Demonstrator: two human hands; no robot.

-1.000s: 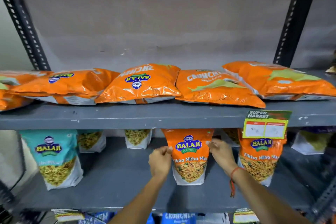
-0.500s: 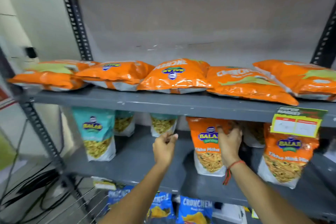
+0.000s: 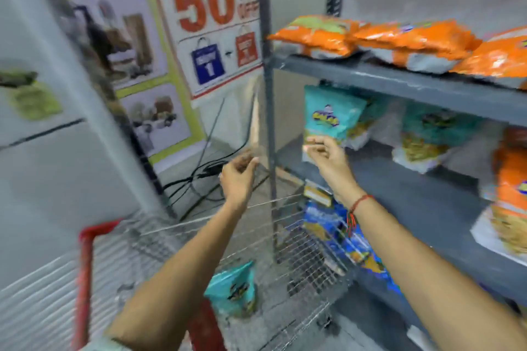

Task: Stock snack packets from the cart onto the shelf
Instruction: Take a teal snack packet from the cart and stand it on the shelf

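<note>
A teal snack packet (image 3: 231, 291) stands in the wire cart (image 3: 199, 225) at the bottom centre. My left hand (image 3: 238, 177) hovers above the cart with its fingers loosely curled and nothing in it. My right hand (image 3: 325, 151) is at the left end of the middle shelf (image 3: 413, 196), just in front of the lower part of an upright teal packet (image 3: 328, 117); blur hides whether they touch. More teal packets (image 3: 427, 128) and an orange packet (image 3: 513, 179) stand further right on that shelf.
Orange packets (image 3: 319, 34) lie flat on the upper shelf. Blue packets (image 3: 322, 216) sit on the shelf below. The rack's grey post (image 3: 268, 94) stands between my hands. The cart has a red handle (image 3: 85, 265). Black cables (image 3: 199, 177) and a 50% off poster (image 3: 211, 23) lie beyond it.
The view has swung left and down from the shelf to the cart. My right hand has let go of the orange packet and both hands have moved left.
</note>
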